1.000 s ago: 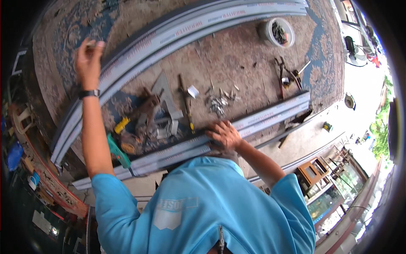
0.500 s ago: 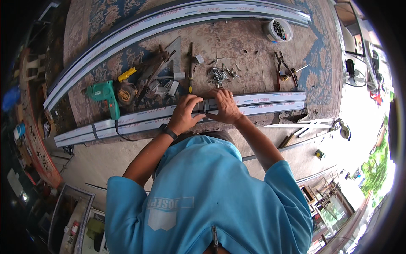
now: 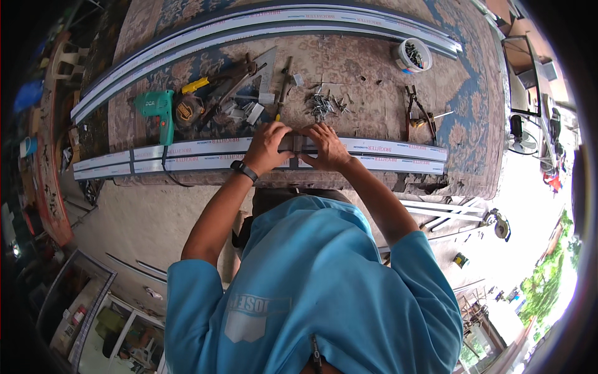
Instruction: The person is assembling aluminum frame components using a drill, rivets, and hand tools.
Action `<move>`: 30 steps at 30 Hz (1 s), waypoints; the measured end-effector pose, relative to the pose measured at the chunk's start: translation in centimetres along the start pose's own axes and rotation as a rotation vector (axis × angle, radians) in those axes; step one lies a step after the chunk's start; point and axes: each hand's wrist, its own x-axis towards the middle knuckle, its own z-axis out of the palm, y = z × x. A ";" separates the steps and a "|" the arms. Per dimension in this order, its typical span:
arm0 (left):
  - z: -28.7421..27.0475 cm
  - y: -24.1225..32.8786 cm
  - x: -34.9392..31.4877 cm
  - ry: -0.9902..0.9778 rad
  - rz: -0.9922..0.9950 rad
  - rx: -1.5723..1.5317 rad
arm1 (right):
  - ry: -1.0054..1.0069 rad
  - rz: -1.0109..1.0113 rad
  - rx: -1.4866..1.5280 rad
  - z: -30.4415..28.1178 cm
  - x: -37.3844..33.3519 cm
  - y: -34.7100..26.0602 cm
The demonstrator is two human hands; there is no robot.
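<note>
At frame centre, left hand point(image 3: 268, 151) and right hand point(image 3: 326, 149) span paired strips point(image 3: 392, 148), curved fingers probably keeping them aligned; whether they grip, I cannot tell.

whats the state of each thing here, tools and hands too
left hand, thumb and fingers spread over near profiles
right hand, likewise
near profiles, side by side, lying flat
far profiles, side by side
green drill, lying down, cord across near profiles
white tub, uncovered, holding small parts
metal pieces, loose, heaped
</note>
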 end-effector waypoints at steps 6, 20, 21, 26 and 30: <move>0.9 0.1 -0.6 0.000 -0.057 0.078 | 0.034 -0.036 -0.009 -0.1 0.3 0.1; 0.3 -0.6 -0.6 -0.054 -0.029 0.014 | -0.039 0.013 -0.027 -0.6 0.6 -0.2; 0.2 -0.6 -0.5 -0.053 -0.024 0.008 | -0.017 -0.003 -0.036 -0.5 0.6 -0.2; -0.3 -1.3 -0.7 -0.018 0.005 -0.056 | 0.031 -0.061 -0.039 0.0 0.7 0.8; -0.7 -2.0 -1.0 0.010 -0.023 0.059 | 0.027 -0.126 -0.047 0.3 1.0 1.7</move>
